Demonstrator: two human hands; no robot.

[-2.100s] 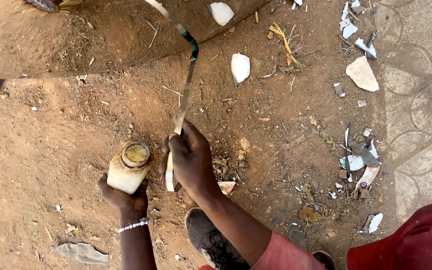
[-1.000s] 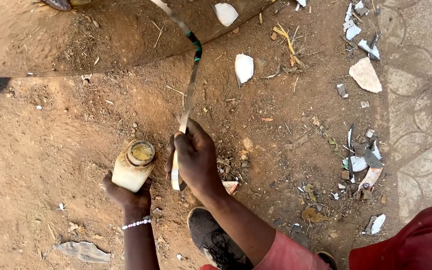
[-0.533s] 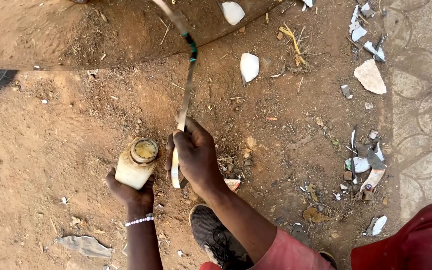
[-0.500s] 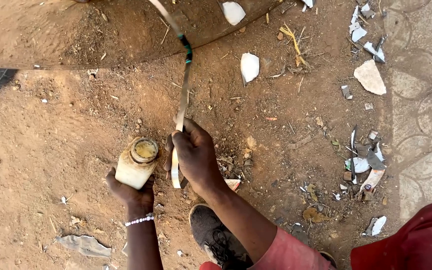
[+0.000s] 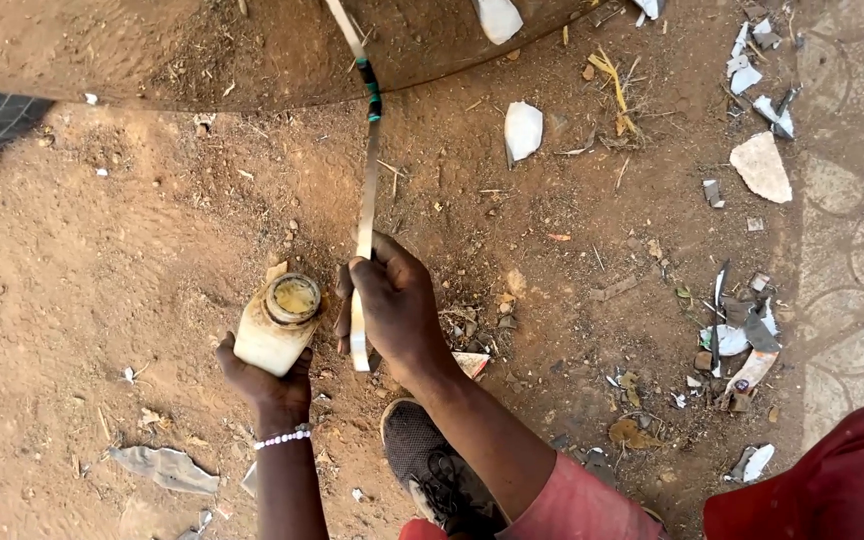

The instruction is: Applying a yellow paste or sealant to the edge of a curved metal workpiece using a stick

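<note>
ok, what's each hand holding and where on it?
Left hand grips the pale open jar around its lower body. Right hand is closed around the long thin strip near its lower end, a short bit poking out below.

Barely any change: jar (image 5: 277, 325) & left hand (image 5: 257, 375) sit slightly higher in frame vs earlier; right hand (image 5: 397, 305) likewise.

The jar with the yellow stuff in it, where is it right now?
In the head view the jar sits left of centre, held from below by the left hand above the dirt ground. It is just left of the right hand, which grips a long strip.
</note>
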